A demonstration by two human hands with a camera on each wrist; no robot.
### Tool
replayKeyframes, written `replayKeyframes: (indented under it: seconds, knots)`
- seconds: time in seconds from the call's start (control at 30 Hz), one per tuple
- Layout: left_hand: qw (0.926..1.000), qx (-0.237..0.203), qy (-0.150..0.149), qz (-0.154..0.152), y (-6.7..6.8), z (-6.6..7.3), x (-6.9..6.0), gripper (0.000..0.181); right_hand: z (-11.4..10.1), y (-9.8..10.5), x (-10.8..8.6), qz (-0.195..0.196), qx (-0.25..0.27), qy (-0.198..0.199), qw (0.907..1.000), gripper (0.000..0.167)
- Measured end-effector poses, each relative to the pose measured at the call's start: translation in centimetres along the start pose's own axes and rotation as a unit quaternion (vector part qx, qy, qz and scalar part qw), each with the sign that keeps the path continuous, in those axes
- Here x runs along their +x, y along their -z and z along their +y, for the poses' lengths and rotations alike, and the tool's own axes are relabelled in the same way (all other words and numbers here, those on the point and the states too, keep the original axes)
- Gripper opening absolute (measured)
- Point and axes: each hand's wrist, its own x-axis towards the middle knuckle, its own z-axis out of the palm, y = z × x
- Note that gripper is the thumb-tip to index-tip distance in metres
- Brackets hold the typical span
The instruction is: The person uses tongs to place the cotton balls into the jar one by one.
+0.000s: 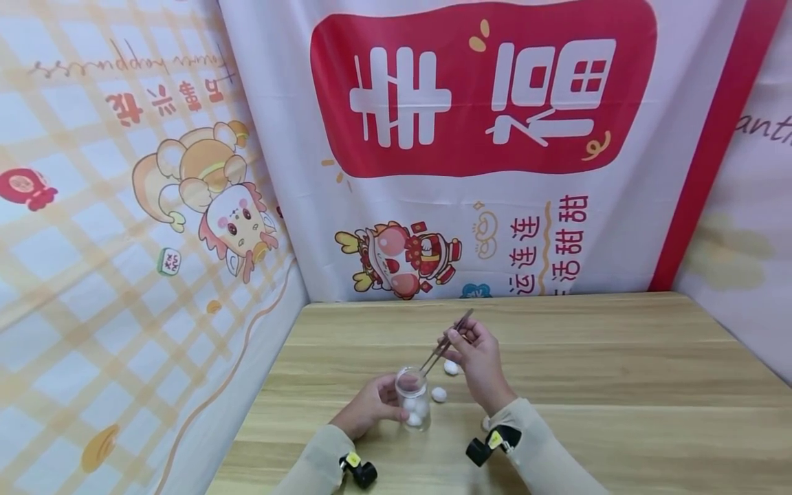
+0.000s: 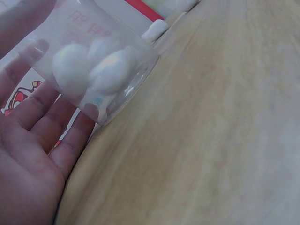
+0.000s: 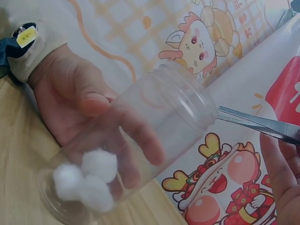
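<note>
My left hand (image 1: 371,407) holds a clear plastic jar (image 3: 180,96) round its side, thumb in front and fingers behind. The jar is open at the top, and several white cotton balls (image 3: 97,169) lie at its bottom. Metal tweezers (image 3: 262,123) are pinched between the thumb and fingers of my right hand (image 1: 481,359), up and to the right of the jar. Their tips point down at the jar's rim, and I see nothing between them. One loose cotton ball (image 1: 438,394) lies just right of the jar.
Another cotton ball (image 1: 452,367) rests on the wooden table (image 1: 619,385) below the right hand. A white ball (image 1: 486,423) is partly hidden by the right wrist. Printed cloth walls (image 1: 266,206) stand at the left, back and right of the table.
</note>
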Motion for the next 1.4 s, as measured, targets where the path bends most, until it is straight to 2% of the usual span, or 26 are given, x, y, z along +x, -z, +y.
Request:
replayKeyframes:
  seconds: [0.37,0.57,0.8,1.03,1.2,1.4]
  knots:
    - [0.9999,0.0,0.007,0.012,0.1,-0.1,-0.2,0.065,-0.9,0.9,-0.1,0.006,-0.001,0.025,0.9997,0.024]
    - [0.9998,0.003,0.015,0.014,0.0,-0.2,-0.4,0.066,-1.3,1.6,-0.3,0.016,-0.006,0.016,0.9997,0.021]
    - [0.9998,-0.002,0.016,0.014,0.0,-0.2,-0.4,0.064,-1.9,3.1,-0.3,0.027,-0.036,0.003,0.999,0.023]
    - [0.9998,-0.005,0.019,0.011,-0.2,0.2,-0.2,0.071,-2.4,4.4,-0.2,0.031,-0.046,0.002,0.9985,0.024]
    - [0.9997,0.002,0.02,0.011,-0.2,0.1,0.0,0.069,-2.2,5.9,-0.4,0.036,-0.068,0.007,0.997,0.025]
    - [0.9998,-0.012,0.015,0.001,-0.2,0.2,0.0,0.069,-2.2,7.7,-0.4,0.036,-0.078,0.014,0.9962,0.026]
